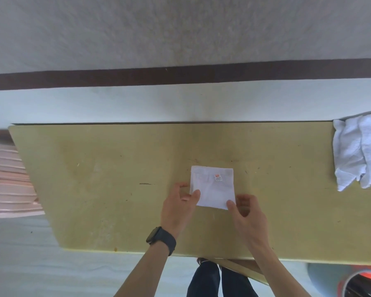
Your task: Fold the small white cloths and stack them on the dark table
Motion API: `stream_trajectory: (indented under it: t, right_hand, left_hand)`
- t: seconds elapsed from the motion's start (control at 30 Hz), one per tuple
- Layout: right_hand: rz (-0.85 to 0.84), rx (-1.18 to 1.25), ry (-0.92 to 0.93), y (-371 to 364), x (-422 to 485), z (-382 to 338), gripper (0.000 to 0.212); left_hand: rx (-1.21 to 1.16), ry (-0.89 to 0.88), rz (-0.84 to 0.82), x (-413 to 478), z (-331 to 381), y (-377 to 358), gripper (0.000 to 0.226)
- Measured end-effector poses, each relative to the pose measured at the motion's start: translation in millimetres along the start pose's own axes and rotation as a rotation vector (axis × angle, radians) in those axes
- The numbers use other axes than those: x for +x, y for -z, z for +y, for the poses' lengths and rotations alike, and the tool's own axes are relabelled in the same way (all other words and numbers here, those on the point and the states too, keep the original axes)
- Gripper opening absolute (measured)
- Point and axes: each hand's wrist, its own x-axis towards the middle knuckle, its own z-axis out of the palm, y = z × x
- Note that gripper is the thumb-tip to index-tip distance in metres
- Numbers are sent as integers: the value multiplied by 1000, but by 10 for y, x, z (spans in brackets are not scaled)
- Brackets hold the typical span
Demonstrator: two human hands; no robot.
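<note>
folded cloth (212,187): is lying as a small white square near the middle of the counter (94,179), with a red-printed label (218,177) showing on top.
left hand (178,209): the near left corner is being pinched between the thumb and curled fingers, so the grip is closed on the fabric.
right hand (247,215): the near right corner is being pinched under the thumb, with the fingers curled just behind it.
heap of loose cloths (360,155): is lying unfolded at the right end of the counter, well apart from the square.
risk, layers: if only the top layer is being held, the fold is likely being pulled open as the corners are raised.
risk, skew: if one corner is being carried further than the other, the edges are being set out of line and a crooked stack is being started.
risk, slide: the thin fabric is likely being dragged across the smooth top, since the far edge is not being pressed down.
</note>
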Motion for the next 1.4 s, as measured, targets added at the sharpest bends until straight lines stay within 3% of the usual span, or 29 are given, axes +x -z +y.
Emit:
stream_trajectory:
  t: [0.43, 0.8, 0.97, 1.13, 1.3, 1.4]
  right_hand:
    - [-73, 229, -68, -25, 19, 48, 13]
    - [-51, 104, -24, -96, -51, -3, 9]
    - [-43, 11, 2, -95, -91, 55, 7]
    - [-16, -45, 24, -89, -143, 70, 7]
    - [-61, -51, -7, -48, -227, 43, 21]
    - [-64, -121, -35, -66, -174, 34, 28]
  left_hand:
    - [8, 65, -28, -48, -49, -53, 24]
    - [-28, 86, 12, -133, -84, -109, 21]
    - [47, 134, 69, -146, -212, -144, 25]
    - [196, 170, 84, -174, -179, -168, 15]
    - [153, 183, 25, -191, -158, -148, 22]
    - [253, 149, 22, -157, -141, -138, 21]
